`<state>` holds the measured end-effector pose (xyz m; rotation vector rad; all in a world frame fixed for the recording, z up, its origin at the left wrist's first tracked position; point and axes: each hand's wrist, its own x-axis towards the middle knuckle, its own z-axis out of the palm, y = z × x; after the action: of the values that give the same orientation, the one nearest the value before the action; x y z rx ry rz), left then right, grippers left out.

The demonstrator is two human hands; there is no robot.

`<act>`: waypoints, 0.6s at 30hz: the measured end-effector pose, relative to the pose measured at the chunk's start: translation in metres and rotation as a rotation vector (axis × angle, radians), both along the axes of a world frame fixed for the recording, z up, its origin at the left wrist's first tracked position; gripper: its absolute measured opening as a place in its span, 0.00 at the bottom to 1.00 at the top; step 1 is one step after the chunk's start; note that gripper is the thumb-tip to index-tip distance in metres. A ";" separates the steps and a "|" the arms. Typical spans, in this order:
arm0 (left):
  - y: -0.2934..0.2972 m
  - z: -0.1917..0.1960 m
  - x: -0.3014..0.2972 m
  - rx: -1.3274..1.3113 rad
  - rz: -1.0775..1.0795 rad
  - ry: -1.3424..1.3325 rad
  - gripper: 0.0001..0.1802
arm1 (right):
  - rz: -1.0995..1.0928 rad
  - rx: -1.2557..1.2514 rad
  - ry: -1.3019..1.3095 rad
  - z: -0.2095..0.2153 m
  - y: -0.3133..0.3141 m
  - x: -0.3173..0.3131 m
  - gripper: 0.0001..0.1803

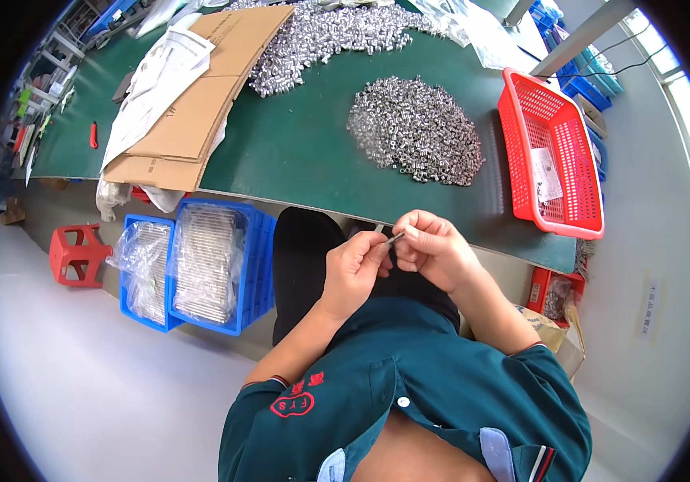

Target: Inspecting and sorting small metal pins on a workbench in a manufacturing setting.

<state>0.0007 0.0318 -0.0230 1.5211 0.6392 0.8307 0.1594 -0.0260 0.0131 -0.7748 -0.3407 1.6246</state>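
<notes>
My left hand and my right hand meet in front of the table's near edge, above my lap. Both are closed in a pinch on a small, thin metal part; its exact kind is too small to make out. Beyond them on the green table lies a rounded pile of small silvery metal pieces. Farther back spreads a second heap of larger shiny metal pieces.
A red plastic basket holding a clear bag stands at the table's right. Flattened cardboard and papers lie on the left. Below are blue crates of bagged metal parts, a red stool and a red bin.
</notes>
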 end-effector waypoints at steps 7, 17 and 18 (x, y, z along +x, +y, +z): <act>0.001 0.006 0.003 -0.492 -0.215 -0.220 0.09 | -0.190 0.176 -1.222 0.009 -0.002 -0.007 0.05; 0.010 -0.010 -0.007 -0.579 -0.139 -0.225 0.09 | -0.366 0.246 -1.997 0.003 0.046 0.038 0.08; 0.010 -0.011 -0.007 -0.583 -0.131 -0.207 0.09 | -0.355 0.259 -2.061 0.001 0.049 0.038 0.08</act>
<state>-0.0067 0.0420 -0.0339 0.9245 0.5589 0.6193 0.1972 0.0228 0.0137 -1.8986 -1.6250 -0.1116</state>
